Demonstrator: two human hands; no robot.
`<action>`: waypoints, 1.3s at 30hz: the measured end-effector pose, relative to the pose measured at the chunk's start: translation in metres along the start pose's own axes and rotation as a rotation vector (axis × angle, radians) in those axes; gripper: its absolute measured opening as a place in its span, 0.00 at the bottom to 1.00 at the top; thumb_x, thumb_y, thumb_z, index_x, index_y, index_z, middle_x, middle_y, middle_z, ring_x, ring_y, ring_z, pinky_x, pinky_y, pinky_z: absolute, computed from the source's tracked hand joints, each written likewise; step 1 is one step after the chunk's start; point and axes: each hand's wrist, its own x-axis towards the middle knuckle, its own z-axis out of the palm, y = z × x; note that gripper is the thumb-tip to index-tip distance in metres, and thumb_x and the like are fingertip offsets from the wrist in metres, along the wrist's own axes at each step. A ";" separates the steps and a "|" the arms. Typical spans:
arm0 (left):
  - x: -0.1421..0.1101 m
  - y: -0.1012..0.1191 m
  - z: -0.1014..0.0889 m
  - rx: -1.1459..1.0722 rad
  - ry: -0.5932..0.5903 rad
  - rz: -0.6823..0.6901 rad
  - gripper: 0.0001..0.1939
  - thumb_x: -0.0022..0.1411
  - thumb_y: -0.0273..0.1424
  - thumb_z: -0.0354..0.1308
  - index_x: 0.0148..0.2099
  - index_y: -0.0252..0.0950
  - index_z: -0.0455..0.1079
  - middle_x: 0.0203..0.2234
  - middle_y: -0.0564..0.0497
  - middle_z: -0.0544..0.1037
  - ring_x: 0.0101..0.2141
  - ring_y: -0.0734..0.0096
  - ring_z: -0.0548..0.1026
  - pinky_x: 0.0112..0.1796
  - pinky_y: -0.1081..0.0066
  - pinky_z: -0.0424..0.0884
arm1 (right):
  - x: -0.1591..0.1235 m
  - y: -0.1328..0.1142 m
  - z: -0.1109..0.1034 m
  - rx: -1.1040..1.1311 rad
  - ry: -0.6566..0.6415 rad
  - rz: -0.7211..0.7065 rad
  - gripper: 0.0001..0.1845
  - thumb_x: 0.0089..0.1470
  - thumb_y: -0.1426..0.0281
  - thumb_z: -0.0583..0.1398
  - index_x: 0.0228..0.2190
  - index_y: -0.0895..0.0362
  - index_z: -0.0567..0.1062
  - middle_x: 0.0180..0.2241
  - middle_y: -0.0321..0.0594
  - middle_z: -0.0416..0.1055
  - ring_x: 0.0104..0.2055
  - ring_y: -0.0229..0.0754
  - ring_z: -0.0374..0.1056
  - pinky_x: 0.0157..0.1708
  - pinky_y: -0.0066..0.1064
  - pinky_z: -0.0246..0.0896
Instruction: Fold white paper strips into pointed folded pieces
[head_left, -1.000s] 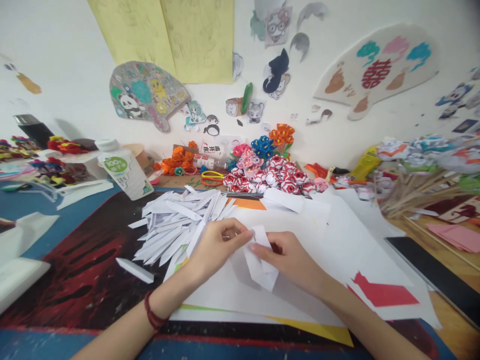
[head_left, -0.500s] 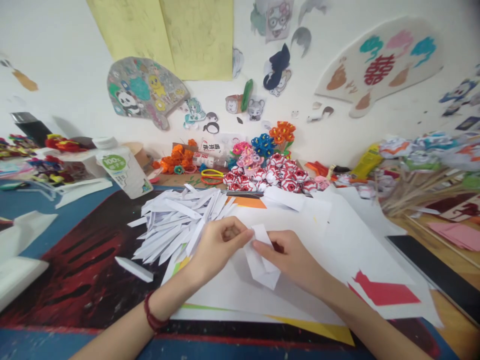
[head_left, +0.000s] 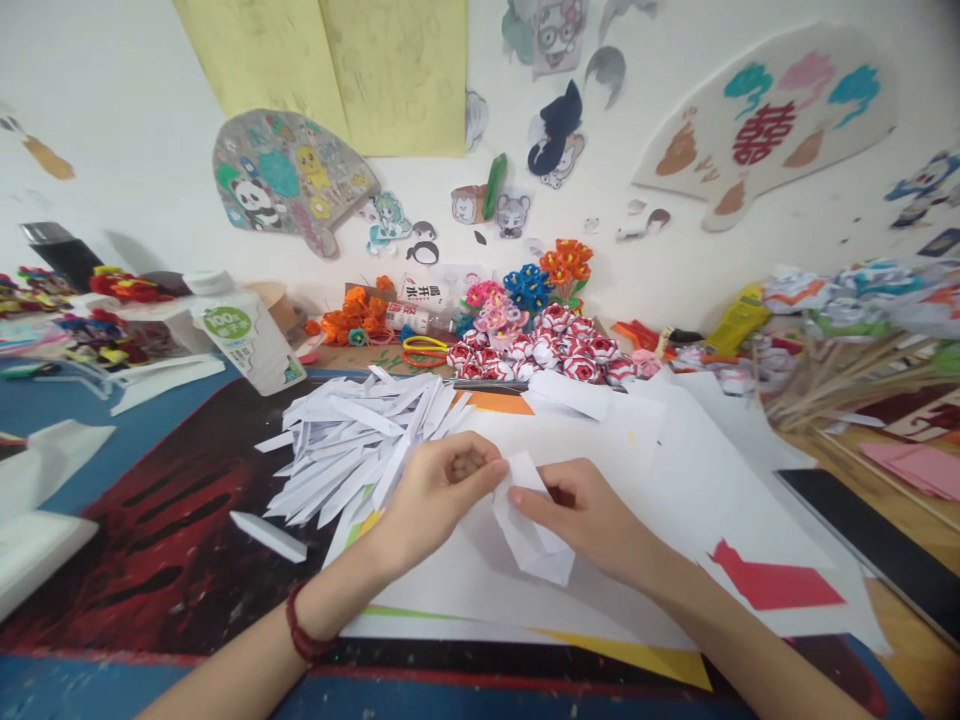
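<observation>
A partly folded piece of white paper (head_left: 531, 535) is held up between my two hands, over white sheets (head_left: 457, 595) on the table. My left hand (head_left: 442, 480) pinches its upper left edge between thumb and forefinger. My right hand (head_left: 585, 505) grips the right side, thumb lying across the front and fingers behind. The lower end of the paper spreads out in creased flaps. Left of my hands is a heap of narrow folded white paper strips (head_left: 345, 440). One loose strip (head_left: 268, 537) rests apart on the dark mat.
A white bottle (head_left: 244, 335) stands at the back left. Red-and-white paper flowers (head_left: 555, 345) are piled at the back. Right of my arm are a red paper scrap (head_left: 784, 583) and a flat black object (head_left: 874, 535). Wooden sticks (head_left: 832, 385) lie at far right.
The lower end of the white paper has swung slightly right and its flaps look wider apart. Both hands keep their grip in nearly the same place.
</observation>
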 end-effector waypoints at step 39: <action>-0.001 -0.003 -0.001 -0.026 -0.240 -0.019 0.12 0.64 0.33 0.49 0.28 0.34 0.63 0.19 0.56 0.66 0.22 0.78 0.62 0.24 0.76 0.56 | -0.001 -0.004 -0.004 0.119 0.141 -0.070 0.22 0.56 0.60 0.57 0.17 0.59 0.62 0.18 0.31 0.51 0.22 0.31 0.47 0.19 0.25 0.43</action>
